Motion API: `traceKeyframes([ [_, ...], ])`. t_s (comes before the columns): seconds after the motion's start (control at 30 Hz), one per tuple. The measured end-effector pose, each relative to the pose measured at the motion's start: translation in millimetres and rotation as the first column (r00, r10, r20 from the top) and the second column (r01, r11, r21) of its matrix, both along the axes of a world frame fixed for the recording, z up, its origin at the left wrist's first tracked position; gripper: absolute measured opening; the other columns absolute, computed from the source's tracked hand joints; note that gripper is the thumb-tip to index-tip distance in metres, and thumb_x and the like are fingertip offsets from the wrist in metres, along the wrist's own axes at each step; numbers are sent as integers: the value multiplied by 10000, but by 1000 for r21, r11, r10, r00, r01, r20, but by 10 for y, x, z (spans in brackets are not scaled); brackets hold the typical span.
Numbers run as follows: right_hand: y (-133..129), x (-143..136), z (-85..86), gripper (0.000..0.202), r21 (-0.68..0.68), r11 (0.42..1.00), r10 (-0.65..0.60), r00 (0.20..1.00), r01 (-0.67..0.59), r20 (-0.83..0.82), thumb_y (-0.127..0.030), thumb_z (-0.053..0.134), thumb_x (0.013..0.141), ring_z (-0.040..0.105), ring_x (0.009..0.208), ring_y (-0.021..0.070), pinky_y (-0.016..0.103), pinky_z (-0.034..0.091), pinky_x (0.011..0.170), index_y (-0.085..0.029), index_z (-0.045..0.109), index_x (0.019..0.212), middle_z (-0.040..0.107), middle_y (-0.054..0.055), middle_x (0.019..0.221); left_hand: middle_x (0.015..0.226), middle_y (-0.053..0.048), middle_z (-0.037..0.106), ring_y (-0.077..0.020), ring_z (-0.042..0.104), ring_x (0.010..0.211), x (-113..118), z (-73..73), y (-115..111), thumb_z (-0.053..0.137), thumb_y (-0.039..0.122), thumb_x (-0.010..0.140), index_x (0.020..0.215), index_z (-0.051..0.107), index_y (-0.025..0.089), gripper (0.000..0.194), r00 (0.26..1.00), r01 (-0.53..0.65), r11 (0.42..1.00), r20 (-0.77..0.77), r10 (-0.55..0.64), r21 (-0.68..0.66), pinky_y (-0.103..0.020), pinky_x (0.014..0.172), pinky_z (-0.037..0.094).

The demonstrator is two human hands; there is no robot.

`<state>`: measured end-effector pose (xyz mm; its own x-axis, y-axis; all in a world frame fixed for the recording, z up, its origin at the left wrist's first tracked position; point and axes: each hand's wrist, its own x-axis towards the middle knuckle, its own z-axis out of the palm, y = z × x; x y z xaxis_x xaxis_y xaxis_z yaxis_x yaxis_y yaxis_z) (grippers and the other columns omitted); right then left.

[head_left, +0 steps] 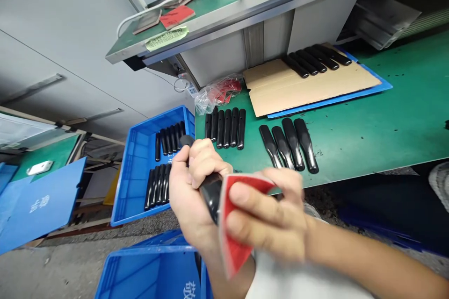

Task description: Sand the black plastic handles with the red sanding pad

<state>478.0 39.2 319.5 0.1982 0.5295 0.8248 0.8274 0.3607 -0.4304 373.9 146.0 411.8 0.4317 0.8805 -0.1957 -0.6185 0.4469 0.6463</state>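
Left grip around black handle, red pad alongside

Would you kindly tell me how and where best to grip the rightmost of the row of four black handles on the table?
Probably grip the handle around its middle, from above and the right: it lies flat, with its neighbour close on the left.

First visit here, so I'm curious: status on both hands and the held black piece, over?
Left hand: closed around black piece. Right hand, blurred: holding red pad up to it. Pad hides piece's lower end; no other obstruction visible.
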Motion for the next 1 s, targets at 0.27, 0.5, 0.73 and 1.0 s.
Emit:
traceKeyframes([
  [0.27, -88, 402, -293, 468, -132, 975, 149, 967, -178, -206, -242, 428, 1045, 541, 1290, 308, 548, 448, 1013, -231, 443, 1513, 464, 125, 1562, 614, 76, 614, -56, 590, 565, 1, 7, 29, 581, 470, 984, 1061, 621, 224, 261, 872, 188, 976, 476, -117, -106, -58, 469, 463],
  [0.5, -321, 418, 95, 447, -108, 868, 452, 860, -485, -237, -294, 326, 1081, 525, 1370, 252, 527, 412, 1116, -244, 417, 1515, 441, 67, 1585, 621, 72, 523, 1, 481, 400, 250, -64, -34, 443, 391, 1057, 809, 569, 164, 359, 973, 107, 976, 220, -64, -188, -80, 355, 367],
  [0.73, -229, 488, 289, 371, -42, 920, 392, 912, -390, 119, -285, 365, 1075, 712, 1086, 197, 441, 585, 840, -161, 571, 1358, 679, 98, 1322, 566, 77, 478, 0, 460, 360, 359, -35, -107, 554, 374, 1014, 667, 500, 165, 409, 982, 141, 978, 150, -118, -151, -91, 337, 372],
  [1.0, -295, 267, 253, 287, -36, 857, 484, 779, -514, 398, -354, 541, 979, 652, 1020, 127, 265, 552, 623, -336, 790, 838, 713, -96, 1271, 599, 86, 471, 0, 446, 375, 375, -94, -57, 497, 326, 1044, 815, 564, 167, 287, 985, 94, 970, 162, -58, -224, -95, 347, 356],
])
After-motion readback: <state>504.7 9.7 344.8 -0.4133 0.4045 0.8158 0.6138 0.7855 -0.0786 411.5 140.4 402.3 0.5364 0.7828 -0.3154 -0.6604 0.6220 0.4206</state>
